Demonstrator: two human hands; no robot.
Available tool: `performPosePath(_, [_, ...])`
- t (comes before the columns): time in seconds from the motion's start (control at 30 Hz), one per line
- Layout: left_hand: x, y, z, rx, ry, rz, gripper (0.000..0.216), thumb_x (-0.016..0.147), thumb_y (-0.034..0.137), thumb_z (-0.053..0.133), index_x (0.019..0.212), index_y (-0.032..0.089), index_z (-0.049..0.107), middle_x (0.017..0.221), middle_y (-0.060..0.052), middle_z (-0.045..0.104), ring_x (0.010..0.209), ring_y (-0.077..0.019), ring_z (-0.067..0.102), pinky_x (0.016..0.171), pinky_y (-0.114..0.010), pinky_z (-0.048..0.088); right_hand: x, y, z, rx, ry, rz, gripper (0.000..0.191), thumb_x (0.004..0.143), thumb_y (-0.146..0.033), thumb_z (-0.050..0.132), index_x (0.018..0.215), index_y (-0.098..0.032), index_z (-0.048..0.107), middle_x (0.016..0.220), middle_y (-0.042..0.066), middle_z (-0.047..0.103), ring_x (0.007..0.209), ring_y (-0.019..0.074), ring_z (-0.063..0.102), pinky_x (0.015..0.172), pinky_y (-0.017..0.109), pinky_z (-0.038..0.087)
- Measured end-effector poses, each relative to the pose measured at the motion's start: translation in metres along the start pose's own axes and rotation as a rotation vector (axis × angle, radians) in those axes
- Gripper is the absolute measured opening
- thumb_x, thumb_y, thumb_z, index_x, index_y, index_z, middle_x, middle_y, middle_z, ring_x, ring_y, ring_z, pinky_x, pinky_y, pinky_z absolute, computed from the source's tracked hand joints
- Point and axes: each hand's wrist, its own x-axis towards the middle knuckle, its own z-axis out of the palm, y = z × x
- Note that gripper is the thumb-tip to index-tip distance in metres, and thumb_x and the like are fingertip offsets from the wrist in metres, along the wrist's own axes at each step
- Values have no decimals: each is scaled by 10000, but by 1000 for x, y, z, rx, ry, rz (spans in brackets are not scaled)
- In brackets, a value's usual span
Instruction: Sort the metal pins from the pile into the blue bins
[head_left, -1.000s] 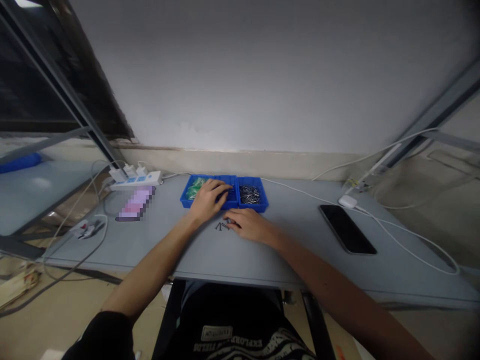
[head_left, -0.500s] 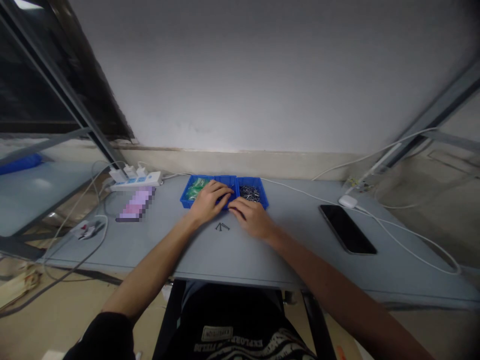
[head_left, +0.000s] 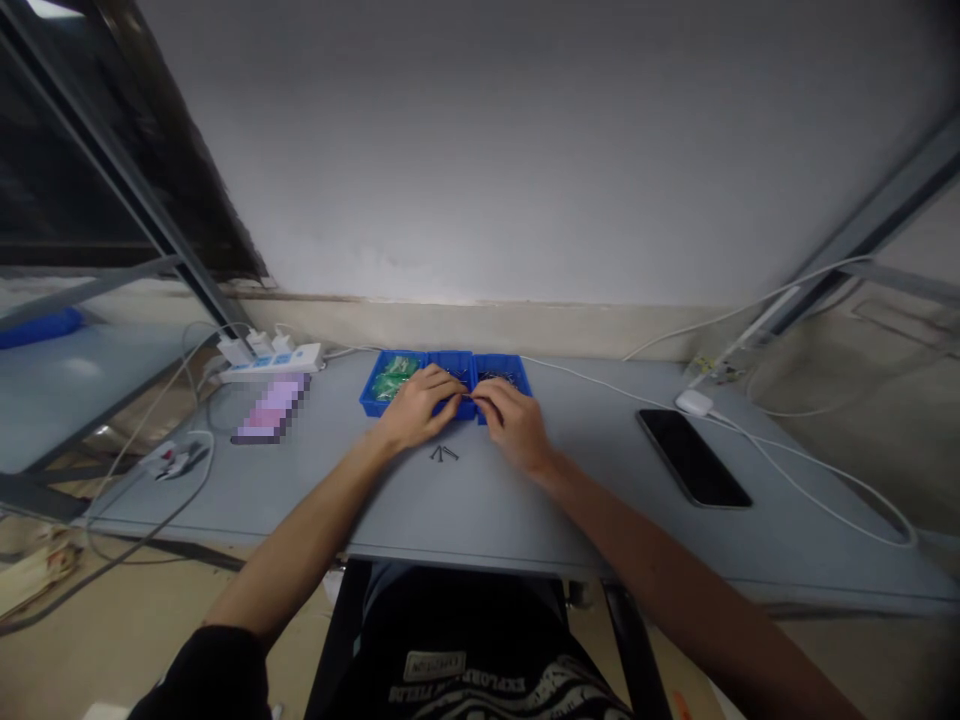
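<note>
Three small blue bins (head_left: 373, 392) stand side by side at the back of the grey table (head_left: 480, 510). The left one holds green parts; the right one holds dark metal pieces, mostly hidden by my hands. My left hand (head_left: 416, 410) lies over the middle bin with its fingers curled, pinching something small I cannot make out. My right hand (head_left: 514, 420) sits over the right bin, fingertips pinched and meeting the left hand's fingertips. A few dark screws (head_left: 444, 454) lie on the table just in front of both hands.
A black phone (head_left: 691, 457) lies to the right, with a white charger (head_left: 694, 403) and cable beside it. A white power strip (head_left: 270, 362) and a pink object (head_left: 271, 408) are at the left. Cables hang off the left edge.
My right hand has moved from the screws on the table up and away to the right bin, meeting the left hand's fingertips. The left hand has stayed over the middle bin.
</note>
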Motion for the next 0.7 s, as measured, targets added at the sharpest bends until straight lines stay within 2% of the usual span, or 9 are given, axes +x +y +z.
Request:
performPosePath(0.17, [0, -1, 0, 12, -3, -14, 251, 1017, 243, 487, 1051, 185, 729, 1042, -81, 749, 1015, -238, 621, 928, -424, 506, -1, 2, 0, -18, -19, 15, 253, 1074, -266, 436, 1043, -237, 685, 1026, 69, 728, 980, 200, 684, 898, 305, 516])
performPosePath(0.5, [0, 0, 2, 26, -31, -2, 247, 1012, 249, 489, 946, 182, 718, 977, -74, 742, 955, -229, 614, 894, -397, 489, -1, 6, 3, -128, -8, 81, 306, 1085, -393, 477, 908, -216, 654, 866, 45, 705, 780, 187, 649, 727, 280, 451])
performPosePath(0.63, [-1, 0, 1, 33, -24, -8, 235, 1006, 247, 499, 934, 180, 713, 954, -68, 741, 932, -223, 608, 876, -393, 487, -2, 6, 3, -116, -68, 44, 177, 1062, -354, 536, 1072, -219, 649, 933, 48, 718, 792, 187, 654, 749, 288, 461])
performPosePath(0.7, [-1, 1, 0, 34, -24, -8, 231, 1004, 242, 500, 938, 183, 713, 957, -66, 743, 934, -223, 609, 876, -392, 486, -2, 6, 3, -129, -84, 25, 163, 1072, -303, 503, 1079, -219, 643, 958, 54, 717, 819, 189, 657, 767, 294, 461])
